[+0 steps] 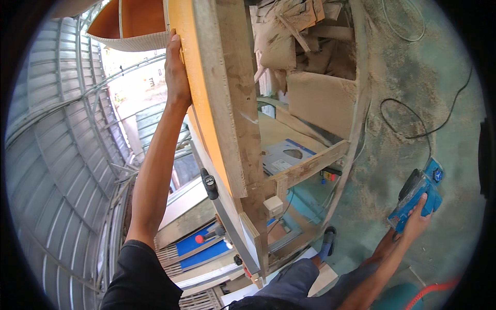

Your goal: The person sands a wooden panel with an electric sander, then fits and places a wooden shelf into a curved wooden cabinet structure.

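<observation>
My left arm stretches forward, and my left hand point(177, 72) grips the edge of a long orange-yellow board point(199, 88). This board stands along a dusty wooden frame point(235, 103). Low on the right, away from the frame, my right hand point(419, 216) is closed round the body of a blue power sander point(417, 199). The sander is held over the floor, tilted, with its dark cord point(430, 142) trailing forward from it. Part of my right fingers is hidden behind the tool.
Dusty board offcuts point(305, 41) fill the frame's far bay. A flat printed package point(289, 155) lies on its shelf. A black clamp handle point(208, 183) juts out at the frame's left. A red hose point(431, 292) curls at lower right. Sawdust covers the floor point(408, 77).
</observation>
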The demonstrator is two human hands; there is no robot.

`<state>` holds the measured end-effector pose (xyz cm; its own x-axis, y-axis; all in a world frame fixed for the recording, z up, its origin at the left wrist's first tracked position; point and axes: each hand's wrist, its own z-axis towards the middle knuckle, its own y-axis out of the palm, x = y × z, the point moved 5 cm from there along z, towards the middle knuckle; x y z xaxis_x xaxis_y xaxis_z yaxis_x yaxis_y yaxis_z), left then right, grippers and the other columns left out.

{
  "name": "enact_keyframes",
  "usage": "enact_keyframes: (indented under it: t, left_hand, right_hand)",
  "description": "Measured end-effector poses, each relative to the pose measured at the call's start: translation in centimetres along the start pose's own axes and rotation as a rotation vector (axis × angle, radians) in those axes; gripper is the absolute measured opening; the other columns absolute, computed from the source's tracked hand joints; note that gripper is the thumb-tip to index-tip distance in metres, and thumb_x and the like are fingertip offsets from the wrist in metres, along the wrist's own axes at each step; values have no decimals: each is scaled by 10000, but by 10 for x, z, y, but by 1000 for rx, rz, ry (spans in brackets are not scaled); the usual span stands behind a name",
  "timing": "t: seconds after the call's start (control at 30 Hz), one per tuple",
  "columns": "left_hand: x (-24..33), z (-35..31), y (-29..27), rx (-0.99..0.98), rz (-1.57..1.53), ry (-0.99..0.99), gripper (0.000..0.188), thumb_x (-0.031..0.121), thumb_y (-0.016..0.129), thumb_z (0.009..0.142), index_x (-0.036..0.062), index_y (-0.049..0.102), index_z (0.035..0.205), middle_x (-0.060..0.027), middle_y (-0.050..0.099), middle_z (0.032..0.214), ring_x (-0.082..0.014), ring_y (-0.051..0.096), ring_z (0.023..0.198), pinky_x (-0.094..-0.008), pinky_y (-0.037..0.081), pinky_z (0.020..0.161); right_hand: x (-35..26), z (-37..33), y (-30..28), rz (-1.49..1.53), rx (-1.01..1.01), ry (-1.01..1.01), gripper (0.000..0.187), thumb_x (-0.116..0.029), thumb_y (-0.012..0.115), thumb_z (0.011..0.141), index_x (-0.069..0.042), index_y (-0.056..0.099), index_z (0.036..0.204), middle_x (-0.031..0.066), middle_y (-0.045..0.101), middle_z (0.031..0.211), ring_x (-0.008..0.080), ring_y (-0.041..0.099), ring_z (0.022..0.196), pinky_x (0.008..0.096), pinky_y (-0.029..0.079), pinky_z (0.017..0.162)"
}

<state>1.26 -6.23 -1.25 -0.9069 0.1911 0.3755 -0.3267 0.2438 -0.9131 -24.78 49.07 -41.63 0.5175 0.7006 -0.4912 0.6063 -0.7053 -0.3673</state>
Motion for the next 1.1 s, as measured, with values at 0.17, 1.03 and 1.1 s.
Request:
enact_keyframes:
  t: [0.17,1.03,1.1]
  left_hand:
    - [30,1,13,68,-178,-110,684,590,340,1110,129,404,1611,-67,585,1357,-139,631,1180,-307,572,968]
    - [24,23,-13,362,198,-22,739,586,541,1028,171,431,1630,-206,346,1689,-351,297,1574,-604,179,1241]
    - [28,22,-8,353,211,-32,757,611,541,1018,183,428,1633,-201,332,1699,-361,277,1583,-608,147,1249]
  right_hand:
    - [35,-6,25,73,-62,41,387,-460,727,1020,-76,687,1002,-31,543,728,65,504,613,245,415,580]
    - [-307,-281,-14,872,-802,-38,403,-335,730,1032,24,595,1158,72,601,744,158,585,612,358,495,562]
    - [-318,-285,-4,837,-827,-32,407,-364,713,1039,5,587,1153,67,588,749,161,573,605,363,496,573]
